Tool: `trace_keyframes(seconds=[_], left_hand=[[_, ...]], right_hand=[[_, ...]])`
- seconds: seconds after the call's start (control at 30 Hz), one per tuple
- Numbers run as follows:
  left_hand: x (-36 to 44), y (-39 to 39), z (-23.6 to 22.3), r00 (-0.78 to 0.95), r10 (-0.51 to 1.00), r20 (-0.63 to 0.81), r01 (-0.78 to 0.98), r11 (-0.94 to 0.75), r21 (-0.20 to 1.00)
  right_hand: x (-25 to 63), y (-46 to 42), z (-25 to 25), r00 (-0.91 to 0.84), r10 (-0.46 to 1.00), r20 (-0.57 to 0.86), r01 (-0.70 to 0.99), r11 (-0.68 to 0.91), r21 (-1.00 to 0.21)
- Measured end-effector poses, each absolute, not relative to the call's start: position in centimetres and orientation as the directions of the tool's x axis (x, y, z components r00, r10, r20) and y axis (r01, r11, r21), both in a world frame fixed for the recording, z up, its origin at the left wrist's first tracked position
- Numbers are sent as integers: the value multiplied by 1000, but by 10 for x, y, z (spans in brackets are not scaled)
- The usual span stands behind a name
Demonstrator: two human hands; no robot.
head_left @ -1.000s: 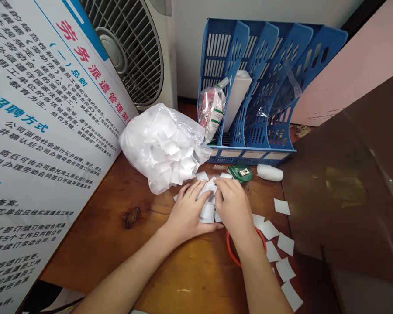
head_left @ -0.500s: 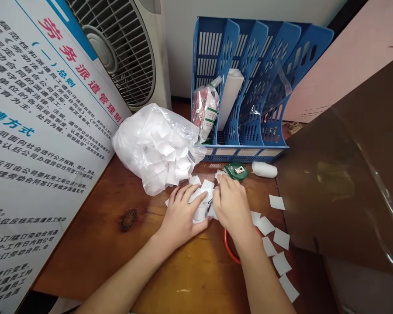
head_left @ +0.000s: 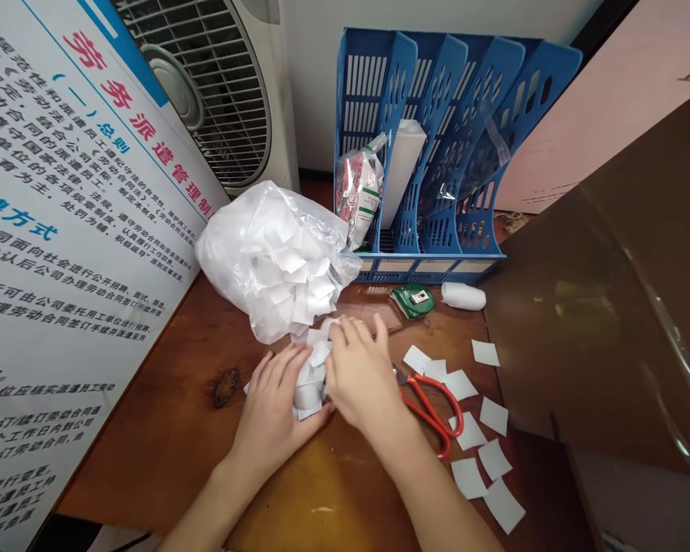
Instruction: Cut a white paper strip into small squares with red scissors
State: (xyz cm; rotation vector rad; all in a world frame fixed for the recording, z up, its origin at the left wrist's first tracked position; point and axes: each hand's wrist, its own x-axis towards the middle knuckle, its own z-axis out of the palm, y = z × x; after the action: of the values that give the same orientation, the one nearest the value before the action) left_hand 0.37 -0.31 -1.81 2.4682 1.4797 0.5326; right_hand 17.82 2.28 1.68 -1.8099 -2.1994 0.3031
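Cupping paper squares [head_left: 309, 396], count unclear, two hands [head_left: 274, 402] [head_left: 357, 373]; one scissors [head_left: 428, 417]

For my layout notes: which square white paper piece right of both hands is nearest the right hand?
The leftmost square white paper piece there, above the red-handled scissors; the others lie farther right.

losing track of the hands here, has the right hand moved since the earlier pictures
Yes: the right hand has moved left, closer to the knot in the table.

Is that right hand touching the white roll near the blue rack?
Apart: the head view shows brown tabletop between the right hand and the white roll.
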Motion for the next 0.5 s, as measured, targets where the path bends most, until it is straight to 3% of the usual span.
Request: trace_keyframes(seconds=[0.13,0.23,0.37,0.43,0.5], left_hand=[[-1,-5,-19,412,889,200,799,-458,389],[1,-4,-17,460,875,149,793,-480,375],[6,-2,-14,510,852,115,783,-516,349],[10,-1,-13,525,843,120,770,-530,357],[13,-2,-13,541,832,120,754,-543,369]], right_hand=[[151,7,20,-323,946,35,837,302,-456],[156,-17,20,-308,949,74,760,292,-581],[194,-48,12,-14,938,345,793,220,-567],[212,-57,6,160,903,398,845,84,-528],[218,-60,0,182,910,371,889,9,-457]])
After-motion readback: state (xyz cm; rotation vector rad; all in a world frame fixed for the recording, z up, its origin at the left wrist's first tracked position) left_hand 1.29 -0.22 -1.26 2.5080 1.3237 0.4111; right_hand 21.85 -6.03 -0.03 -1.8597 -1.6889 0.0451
